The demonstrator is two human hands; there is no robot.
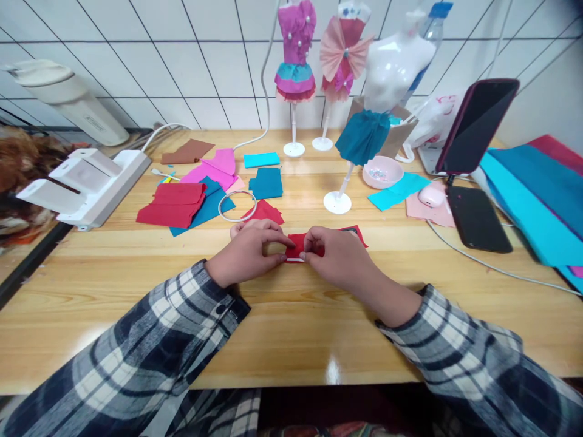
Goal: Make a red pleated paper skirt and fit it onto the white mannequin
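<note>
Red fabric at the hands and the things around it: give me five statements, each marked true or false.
1. The left hand and right hand both touch the red fabric. True.
2. The nearest dress form wears pink. False: it wears a teal skirt.
3. The pink bowl holds small pieces. True.
4. The white ring encircles a wrist. False: it lies beyond the left hand.
5. The upright phone has a dark screen. True.

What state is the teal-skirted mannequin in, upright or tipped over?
Upright: the mannequin stands on its round white base, flat on the table, with its torso above the skirt.
</note>
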